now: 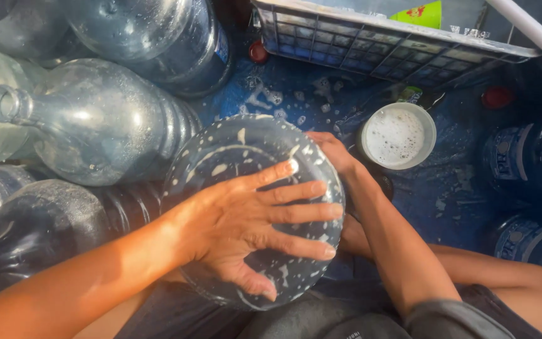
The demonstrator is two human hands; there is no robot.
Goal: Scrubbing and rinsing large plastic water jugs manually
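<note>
Wet blue ground [446, 194], spotted with soap foam, carries everything in this scene. In the near centre a large water jug [221, 147] lies with its round bottom turned up toward the camera, and white suds are on that bottom. The left hand [255, 229] lies flat on it, fingers spread wide and pressed on the plastic, gripping nothing. The right hand [332, 154] reaches around the far right edge of the jug; its fingers are hidden behind the rim, so I cannot tell how far they are closed.

Just to the right stands a small white tub of foamy water [398, 135]. More empty jugs [95, 119] lie piled on the left, others stand at the right edge, and a grey plastic crate [371, 47] is at the far side, with two red caps [497, 97] near it.

The jug looks light when empty, and rather stiff but thin-walled. With soap it is probably very slippery, so a flat palm may slide. I judge the edge of the bottom or the ribbed side gives the safer hold.
</note>
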